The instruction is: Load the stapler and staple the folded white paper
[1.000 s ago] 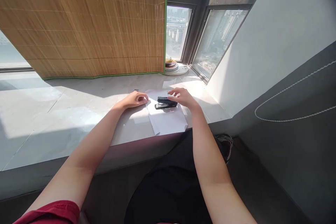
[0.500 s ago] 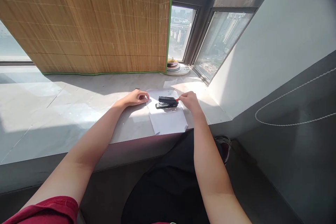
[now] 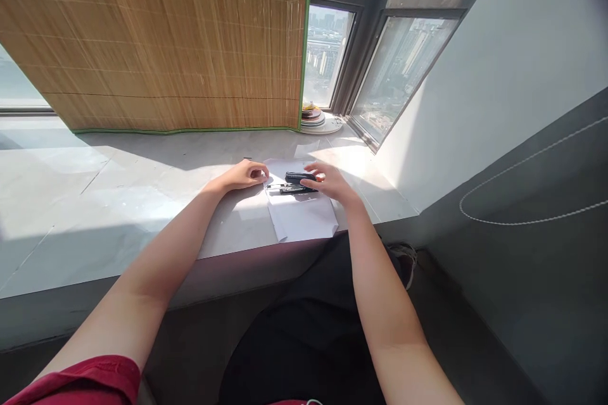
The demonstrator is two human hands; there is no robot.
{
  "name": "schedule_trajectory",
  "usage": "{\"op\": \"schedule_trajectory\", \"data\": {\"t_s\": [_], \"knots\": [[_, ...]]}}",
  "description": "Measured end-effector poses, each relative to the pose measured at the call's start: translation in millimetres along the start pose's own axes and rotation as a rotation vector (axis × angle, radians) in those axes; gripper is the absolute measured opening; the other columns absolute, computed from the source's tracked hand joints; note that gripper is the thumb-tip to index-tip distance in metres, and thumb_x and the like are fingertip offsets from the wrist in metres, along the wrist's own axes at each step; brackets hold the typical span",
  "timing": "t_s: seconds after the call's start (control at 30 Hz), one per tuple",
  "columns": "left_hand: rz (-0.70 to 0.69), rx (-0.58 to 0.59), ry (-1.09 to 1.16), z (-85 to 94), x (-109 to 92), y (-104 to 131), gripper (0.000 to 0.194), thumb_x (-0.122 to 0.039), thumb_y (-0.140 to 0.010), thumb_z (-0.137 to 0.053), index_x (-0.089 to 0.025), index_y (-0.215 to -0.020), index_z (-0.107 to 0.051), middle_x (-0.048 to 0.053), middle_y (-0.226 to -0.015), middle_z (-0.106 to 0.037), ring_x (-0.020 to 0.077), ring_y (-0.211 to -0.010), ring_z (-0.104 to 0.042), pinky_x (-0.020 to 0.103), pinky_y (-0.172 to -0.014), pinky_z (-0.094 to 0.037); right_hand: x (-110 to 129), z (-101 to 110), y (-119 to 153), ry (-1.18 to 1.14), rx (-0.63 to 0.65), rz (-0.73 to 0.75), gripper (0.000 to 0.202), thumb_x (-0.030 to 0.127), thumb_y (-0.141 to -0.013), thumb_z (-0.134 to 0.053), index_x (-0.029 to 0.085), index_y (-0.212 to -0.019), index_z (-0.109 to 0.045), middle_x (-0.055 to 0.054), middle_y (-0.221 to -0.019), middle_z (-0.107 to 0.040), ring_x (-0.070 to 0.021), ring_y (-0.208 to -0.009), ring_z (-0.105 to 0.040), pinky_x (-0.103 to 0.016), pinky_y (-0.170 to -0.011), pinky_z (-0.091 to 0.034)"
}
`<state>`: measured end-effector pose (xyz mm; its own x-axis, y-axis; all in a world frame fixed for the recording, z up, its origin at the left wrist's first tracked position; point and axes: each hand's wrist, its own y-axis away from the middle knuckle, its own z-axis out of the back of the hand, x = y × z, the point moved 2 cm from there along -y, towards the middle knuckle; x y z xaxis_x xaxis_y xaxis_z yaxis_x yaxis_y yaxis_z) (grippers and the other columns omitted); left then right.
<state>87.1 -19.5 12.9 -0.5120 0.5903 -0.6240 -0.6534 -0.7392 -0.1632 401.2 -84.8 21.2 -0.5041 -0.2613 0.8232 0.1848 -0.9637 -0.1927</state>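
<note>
Rests curled left hand at left edge of paper; curves right hand around right end of stapler, on paper's far half. Cannot tell if either grips. Seems at opening stapler, with metal strip jutting left; calls next for steadying.

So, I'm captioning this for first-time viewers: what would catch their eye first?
A large bamboo blind dominates the upper left. Below and to its right, a black stapler lies on white paper, the right hand at its right end. Stacked plates sit by the window.
</note>
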Motion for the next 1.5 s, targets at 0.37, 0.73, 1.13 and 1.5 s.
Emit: {"op": "schedule_trajectory", "data": {"t_s": [0.37, 0.73, 1.13, 1.5], "knots": [[0.291, -0.400, 0.594, -13.5, -12.0, -6.0, 0.043, -0.050, -0.101, -0.059, -0.021, -0.070, -0.061, -0.001, -0.056, -0.042, 0.0120, -0.049, -0.034, 0.026, -0.049, -0.025, 1.8, -21.7, -8.1, 0.099, -0.238, 0.257, 0.022, 0.020, -0.081, -0.082, 0.022, -0.103, -0.082, -0.003, -0.094, -0.079, -0.0237, -0.091, -0.070, -0.038, -0.086, -0.056], [0.665, -0.192, 1.521, -28.1, -25.7, -9.6, 0.045, -0.053, -0.114, -0.040, -0.022, -0.082, -0.052, -0.002, -0.056, -0.041, 0.0082, -0.035, -0.026, 0.022, -0.033, -0.024, 45.4, -61.6, 2.1, 0.583, -0.391, 0.621, 0.046, -0.002, -0.100, -0.056, 0.030, -0.122, -0.081, -0.006, -0.121, -0.079, -0.0280, -0.116, -0.063, -0.047, -0.107, -0.051], [0.754, -0.315, 1.613, -23.5, -24.5, -6.4, 0.028, -0.044, -0.110, -0.055, -0.022, -0.093, -0.055, -0.005, -0.053, -0.043, 0.0082, -0.030, -0.027, 0.022, -0.032, -0.024, 39.4, -70.2, 2.2, 0.778, -0.355, 0.777, 0.040, 0.009, -0.105, -0.062, 0.036, -0.133, -0.075, -0.005, -0.127, -0.076, -0.0276, -0.123, -0.065, -0.051, -0.118, -0.049], [0.686, -0.255, 1.571, -22.5, -22.8, -7.1, 0.035, -0.039, -0.110, -0.048, -0.024, -0.079, -0.043, -0.005, -0.053, -0.036, 0.0075, -0.033, -0.024, 0.022, -0.032, -0.022, 47.5, -66.7, 2.3, 0.466, -0.463, 0.542, 0.043, 0.004, -0.096, -0.062, 0.032, -0.123, -0.081, -0.007, -0.122, -0.080, -0.0306, -0.119, -0.065, -0.053, -0.110, -0.052]]}}
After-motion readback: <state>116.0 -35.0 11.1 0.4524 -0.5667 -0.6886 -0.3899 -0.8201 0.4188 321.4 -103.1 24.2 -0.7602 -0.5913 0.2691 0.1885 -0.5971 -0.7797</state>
